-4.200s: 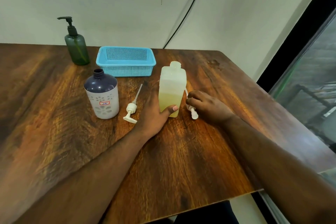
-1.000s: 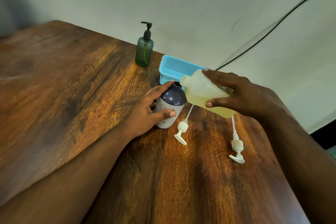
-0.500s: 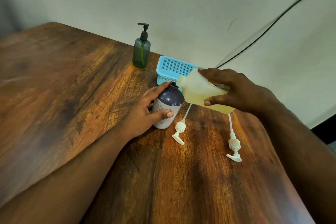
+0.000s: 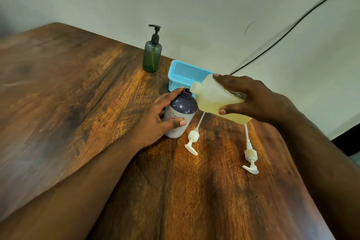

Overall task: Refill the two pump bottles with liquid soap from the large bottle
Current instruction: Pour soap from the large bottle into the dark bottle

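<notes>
Wood table [image 4: 78,103] against a pale wall. Large bottle [image 4: 216,101] was held right of centre, gripped around its body by the right hand [image 4: 253,99], long axis near horizontal, mouth pointed left and slightly down, just beside the open neck of the dark bottle [image 4: 180,115]. Dark bottle was held upright, clasped by the left hand [image 4: 155,121]. No stream was seen; pour judged just starting. Two pumps [image 4: 191,138] were lying on the table, bottom right. Green bottle [image 4: 152,54], upper centre, was still capped: second refill and re-capping judged left.
</notes>
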Tool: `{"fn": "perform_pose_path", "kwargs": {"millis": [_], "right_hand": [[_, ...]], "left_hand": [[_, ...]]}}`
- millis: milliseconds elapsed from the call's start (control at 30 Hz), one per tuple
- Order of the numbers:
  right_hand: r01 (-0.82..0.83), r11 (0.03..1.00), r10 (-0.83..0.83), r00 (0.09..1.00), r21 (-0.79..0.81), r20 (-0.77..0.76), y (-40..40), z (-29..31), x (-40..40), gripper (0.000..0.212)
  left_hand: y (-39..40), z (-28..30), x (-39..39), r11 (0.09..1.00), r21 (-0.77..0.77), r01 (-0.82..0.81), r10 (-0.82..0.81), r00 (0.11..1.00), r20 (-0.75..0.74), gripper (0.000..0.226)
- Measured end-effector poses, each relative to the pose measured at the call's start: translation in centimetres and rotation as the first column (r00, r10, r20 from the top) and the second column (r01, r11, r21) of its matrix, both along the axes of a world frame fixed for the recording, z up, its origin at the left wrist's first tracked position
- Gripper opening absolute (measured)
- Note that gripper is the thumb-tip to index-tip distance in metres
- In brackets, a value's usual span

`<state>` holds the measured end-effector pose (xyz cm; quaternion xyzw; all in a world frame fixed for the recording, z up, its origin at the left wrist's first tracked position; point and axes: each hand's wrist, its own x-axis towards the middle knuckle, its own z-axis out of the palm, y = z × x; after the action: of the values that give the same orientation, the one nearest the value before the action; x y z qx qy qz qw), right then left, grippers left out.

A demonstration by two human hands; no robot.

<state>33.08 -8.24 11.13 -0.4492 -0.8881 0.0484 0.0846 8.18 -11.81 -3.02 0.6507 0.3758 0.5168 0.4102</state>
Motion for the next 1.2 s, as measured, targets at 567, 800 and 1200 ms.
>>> {"fn": "perform_pose_path", "kwargs": {"millis": [567,800,1200], "right_hand": [[0.02,1.0,-0.02,1.0,0.01,0.01,-0.47,0.04,-0.16,0.086],[0.014,1.0,-0.014,1.0,0.019,-0.001,-0.28,-0.12,-0.14,0.087],[0.034,0.999,-0.034,0.999,0.007,-0.002,-0.39,0.05,-0.2,0.087]], "left_hand": [[-0.18,-0.2,-0.03,1.0,0.008,-0.004,0.004,1.0,0.001,0.076],[-0.03,-0.22,-0.06,1.0,0.0,0.005,-0.005,1.0,0.004,0.077],[0.36,-0.38,-0.04,1.0,-0.022,0.02,-0.019,0.999,0.028,0.077]]}}
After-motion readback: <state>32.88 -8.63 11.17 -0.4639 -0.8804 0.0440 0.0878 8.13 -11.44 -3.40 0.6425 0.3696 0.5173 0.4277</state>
